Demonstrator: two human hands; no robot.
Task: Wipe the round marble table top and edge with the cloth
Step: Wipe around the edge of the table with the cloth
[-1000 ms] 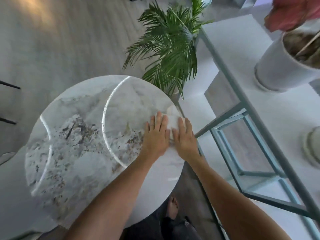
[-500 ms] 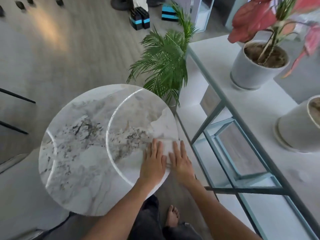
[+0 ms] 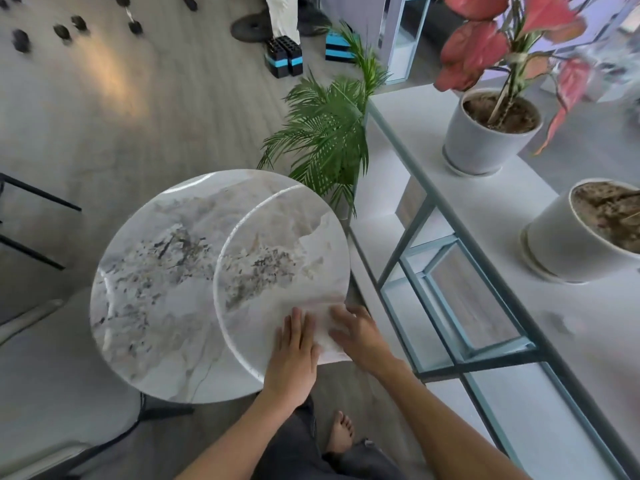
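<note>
A small round marble table top (image 3: pixel 277 244) overlaps a larger, lower marble top (image 3: pixel 152 289) on its left. A pale, thin cloth (image 3: pixel 323 329) lies on the near right part of the small top, reaching its rim. My left hand (image 3: pixel 294 351) presses flat on the cloth's left side, fingers together and pointing away from me. My right hand (image 3: pixel 360 334) presses the cloth's right side at the table's rim, fingers bent and blurred. Much of the cloth is hidden under both hands.
A green palm (image 3: pixel 329 133) stands just past the table. A white shelf unit with a teal metal frame (image 3: pixel 450 258) runs along the right, carrying a red-leaved potted plant (image 3: pixel 491 129) and a second pot (image 3: pixel 585 233). Black chair legs (image 3: pixel 34 195) stand at left. My bare foot (image 3: pixel 341 431) is below the table.
Both hands have slid the cloth from the far right of the small top toward me, to its near right rim. The view has pulled back and tilted up.
</note>
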